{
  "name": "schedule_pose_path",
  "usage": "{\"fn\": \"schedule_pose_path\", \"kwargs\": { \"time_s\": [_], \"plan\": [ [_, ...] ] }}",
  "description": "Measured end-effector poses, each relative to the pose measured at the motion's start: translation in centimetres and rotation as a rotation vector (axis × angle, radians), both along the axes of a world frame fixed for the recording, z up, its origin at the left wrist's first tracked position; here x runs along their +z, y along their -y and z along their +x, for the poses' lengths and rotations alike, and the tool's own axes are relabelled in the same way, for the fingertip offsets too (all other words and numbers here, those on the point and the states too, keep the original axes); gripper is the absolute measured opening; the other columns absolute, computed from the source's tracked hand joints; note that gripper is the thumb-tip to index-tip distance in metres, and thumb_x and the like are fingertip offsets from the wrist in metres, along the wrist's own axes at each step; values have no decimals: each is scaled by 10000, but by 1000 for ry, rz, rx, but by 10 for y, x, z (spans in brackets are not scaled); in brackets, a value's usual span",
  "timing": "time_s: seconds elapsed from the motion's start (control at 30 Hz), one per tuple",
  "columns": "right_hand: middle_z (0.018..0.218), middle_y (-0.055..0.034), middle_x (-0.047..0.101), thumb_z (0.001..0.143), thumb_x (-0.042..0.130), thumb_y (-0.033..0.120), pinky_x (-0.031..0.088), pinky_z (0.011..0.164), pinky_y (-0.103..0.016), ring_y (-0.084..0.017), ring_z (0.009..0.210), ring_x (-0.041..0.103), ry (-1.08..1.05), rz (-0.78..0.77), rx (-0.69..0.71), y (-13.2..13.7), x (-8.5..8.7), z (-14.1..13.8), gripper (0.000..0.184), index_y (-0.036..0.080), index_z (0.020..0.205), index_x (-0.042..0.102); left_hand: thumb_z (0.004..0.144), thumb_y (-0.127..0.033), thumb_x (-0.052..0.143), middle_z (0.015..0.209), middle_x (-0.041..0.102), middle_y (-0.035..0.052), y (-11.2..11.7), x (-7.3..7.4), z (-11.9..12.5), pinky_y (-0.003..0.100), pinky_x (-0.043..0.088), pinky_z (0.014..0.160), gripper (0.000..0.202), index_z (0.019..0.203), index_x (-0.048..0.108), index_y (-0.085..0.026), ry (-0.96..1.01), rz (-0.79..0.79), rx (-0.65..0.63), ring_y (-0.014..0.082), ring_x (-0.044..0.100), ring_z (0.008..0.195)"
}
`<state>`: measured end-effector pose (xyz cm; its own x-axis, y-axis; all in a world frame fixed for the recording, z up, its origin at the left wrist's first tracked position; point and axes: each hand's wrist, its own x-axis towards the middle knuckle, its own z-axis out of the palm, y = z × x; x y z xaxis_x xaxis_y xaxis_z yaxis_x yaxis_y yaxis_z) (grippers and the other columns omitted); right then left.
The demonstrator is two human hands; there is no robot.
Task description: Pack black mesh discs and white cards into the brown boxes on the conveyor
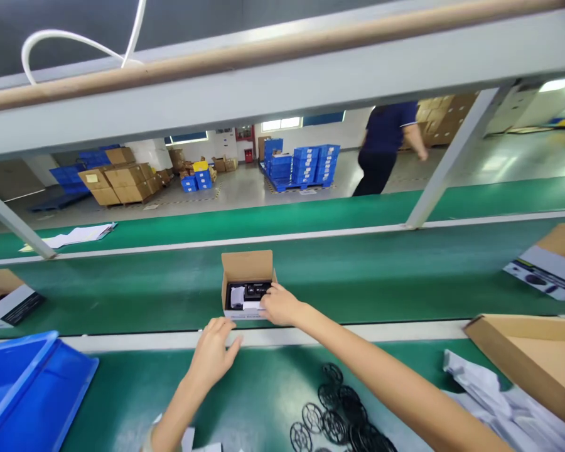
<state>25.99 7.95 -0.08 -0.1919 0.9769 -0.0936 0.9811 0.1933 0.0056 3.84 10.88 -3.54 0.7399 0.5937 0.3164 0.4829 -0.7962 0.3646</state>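
Observation:
A small open cardboard box (247, 267) sits on the green conveyor belt with its brown lid flap standing up at the back. Inside it are a black device (255, 290) and a white packet (237, 297). My right hand (281, 306) is at the box's right side, fingers closed around its edge; the fingertips are partly hidden. Just in front of the box's left corner, my left hand (213, 351) is open over the belt's pale rail, thumb apart from the fingers, holding nothing.
Black ring-shaped parts (334, 414) lie beneath my right forearm. A blue bin (70, 383) stands at left, a cardboard tray (508, 351) and white packets (494, 395) at right. More open boxes (553, 267) sit on the belt. A person (388, 147) is beyond it.

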Motion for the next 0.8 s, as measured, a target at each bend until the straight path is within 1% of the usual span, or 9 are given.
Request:
{"fn": "schedule_pose_path", "kwargs": {
  "time_s": [0.07,0.13,0.23,0.33,0.43,0.53,0.6,0.7,0.8],
  "plan": [
    [1076,-162,649,933,579,283,268,1034,-415,-298,1092,525,-57,45,-9,22,0,6,242,103,1062,678,901,-275,495,955,610,87,31,4,-28,417,476,833,141,909,592,-173,-65,-77,37,260,550,915],
    [1160,-127,618,943,553,257,276,1031,-413,-277,1118,504,-165,92,-14,53,-4,16,247,147,1149,633,879,-314,527,917,597,87,68,1,-50,413,484,788,160,850,595,-172,-184,-158,71,265,547,871],
    [1171,-89,618,922,566,228,347,982,-403,-259,1074,534,-339,82,-39,108,-16,33,260,200,1177,611,783,-309,628,1039,581,142,123,-15,-66,449,477,832,214,915,623,-140,-357,-215,88,319,529,966],
    [1173,-98,622,886,582,171,387,965,-390,-262,1076,545,-352,-12,-136,155,-33,47,298,183,1182,611,739,-153,584,1119,559,177,155,-35,-69,465,449,883,265,996,615,-99,-445,-179,126,339,502,1038],
    [1247,-109,583,840,561,74,389,990,-399,-271,1128,522,-290,-75,-237,182,-48,54,403,159,1233,588,719,-83,497,1025,585,148,159,-44,-66,450,452,831,234,924,603,-120,-404,-176,157,317,522,961],
    [1361,-109,491,798,518,-1,371,1022,-407,-273,1191,478,-311,-82,-241,189,-61,55,529,161,1301,545,719,-177,526,960,614,104,146,-40,-65,463,453,817,144,852,580,-180,-219,-334,150,315,543,924],
    [1381,-106,471,795,503,-11,361,1035,-399,-259,1206,465,-389,-32,-218,187,-68,53,543,166,1306,542,745,-290,560,1004,635,84,139,-34,-64,476,434,884,155,878,575,-212,1,-504,177,313,560,976],
    [1318,-85,535,835,513,20,359,1037,-349,-217,1183,481,-480,58,-207,181,-76,49,453,173,1257,577,727,-443,647,1040,660,76,139,-19,-60,434,435,931,297,914,562,-229,367,-835,256,298,579,1027],
    [1177,-85,610,865,517,42,391,998,-330,-214,1103,521,-488,118,-249,178,-82,44,372,157,1210,597,664,-493,733,912,679,44,150,-4,-48,346,499,812,405,917,561,-228,715,-1186,353,248,611,901]
  ]
}}
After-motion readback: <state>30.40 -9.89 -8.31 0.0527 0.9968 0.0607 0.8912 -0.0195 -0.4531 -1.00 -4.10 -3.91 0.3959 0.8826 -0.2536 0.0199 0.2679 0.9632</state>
